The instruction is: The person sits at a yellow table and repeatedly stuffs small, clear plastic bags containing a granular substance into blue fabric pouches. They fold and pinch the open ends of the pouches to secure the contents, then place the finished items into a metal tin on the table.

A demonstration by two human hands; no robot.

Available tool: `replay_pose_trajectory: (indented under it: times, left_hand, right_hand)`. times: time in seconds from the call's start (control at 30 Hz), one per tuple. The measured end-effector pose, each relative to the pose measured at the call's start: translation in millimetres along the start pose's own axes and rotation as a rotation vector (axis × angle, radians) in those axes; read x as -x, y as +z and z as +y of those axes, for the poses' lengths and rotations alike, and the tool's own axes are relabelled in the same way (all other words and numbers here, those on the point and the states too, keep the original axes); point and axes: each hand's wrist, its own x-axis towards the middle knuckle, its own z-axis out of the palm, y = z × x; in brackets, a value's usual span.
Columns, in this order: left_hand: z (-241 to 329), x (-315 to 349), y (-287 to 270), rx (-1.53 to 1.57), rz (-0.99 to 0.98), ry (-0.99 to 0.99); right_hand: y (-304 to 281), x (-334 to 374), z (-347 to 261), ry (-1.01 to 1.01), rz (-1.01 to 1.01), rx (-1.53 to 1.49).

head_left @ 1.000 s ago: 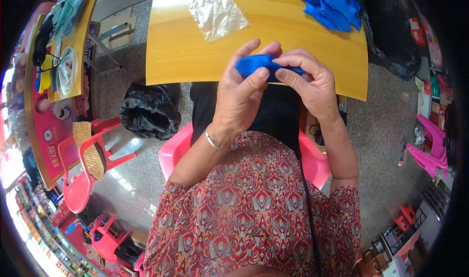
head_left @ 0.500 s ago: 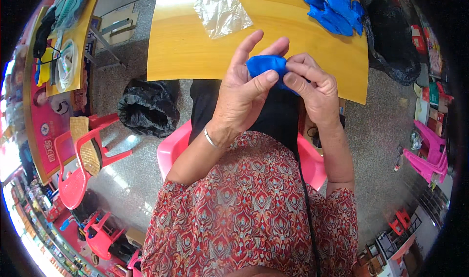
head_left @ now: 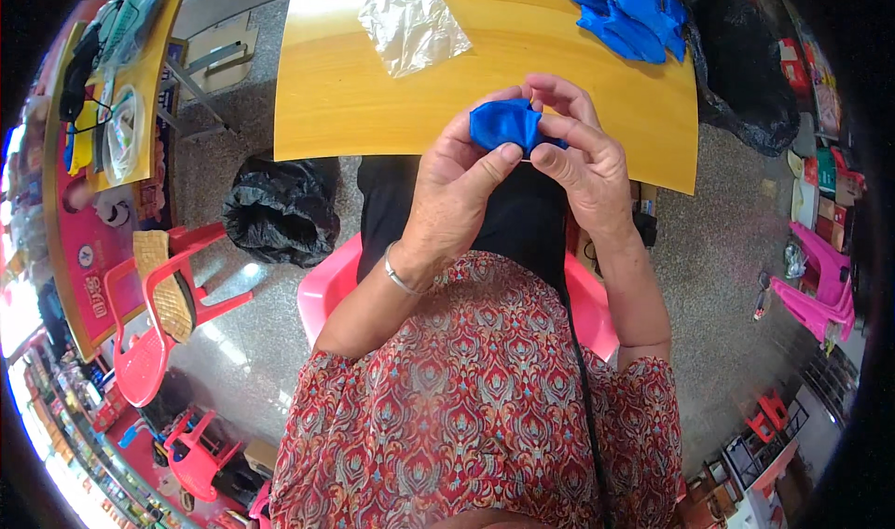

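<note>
A small piece of shiny blue fabric (head_left: 502,126), gathered and folded, is held up between my hands in front of the table's near edge. My left hand (head_left: 463,161) grips its left side, thumb on the near face and fingers behind it. At the right end, my right hand (head_left: 587,161) pinches the fabric between thumb and fingers. Part of the piece is hidden behind the fingers. Farther off, a heap of the same blue fabric pieces (head_left: 626,18) lies at the table's far right. A clear plastic bag (head_left: 413,26) lies flat and crinkled left of it.
The yellow wooden table (head_left: 354,109) stands before me. Black bag-lined bins sit on the floor, one at the left (head_left: 282,212) and one at the right (head_left: 741,72). A pink chair (head_left: 154,343) is at left, and a side table (head_left: 140,161) holds a plastic container.
My left fingers, raised before, have folded down behind the blue fabric. The right hand's fingers have lifted and spread somewhat, and the fabric has turned and opened wider.
</note>
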Motion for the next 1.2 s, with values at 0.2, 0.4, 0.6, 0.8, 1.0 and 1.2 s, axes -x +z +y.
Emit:
replay_pose_trajectory:
  times: [0.2,0.4,0.6,0.8,1.0,1.2]
  left_hand:
    - [1,3,-1,-0.168,0.036,0.016]
    - [-15,-1,-3,0.077,0.187,0.014]
    - [-24,-3,-14,-0.052,0.247,0.085]
    - [-14,0,-16,-0.063,0.219,0.017]
    - [-16,6,-10,-0.14,0.212,-0.044]
    - [-25,7,-9,-0.182,0.232,-0.16]
  right_hand:
    - [6,-3,1,0.01,0.011,-0.021]
    - [20,2,5,0.238,0.158,-0.361]
    - [22,5,3,0.301,0.256,-0.521]
    - [6,-2,2,0.221,0.209,-0.185]
    - [7,-5,-5,0.332,0.069,-0.225]
    - [8,0,10,0.323,0.243,-0.154]
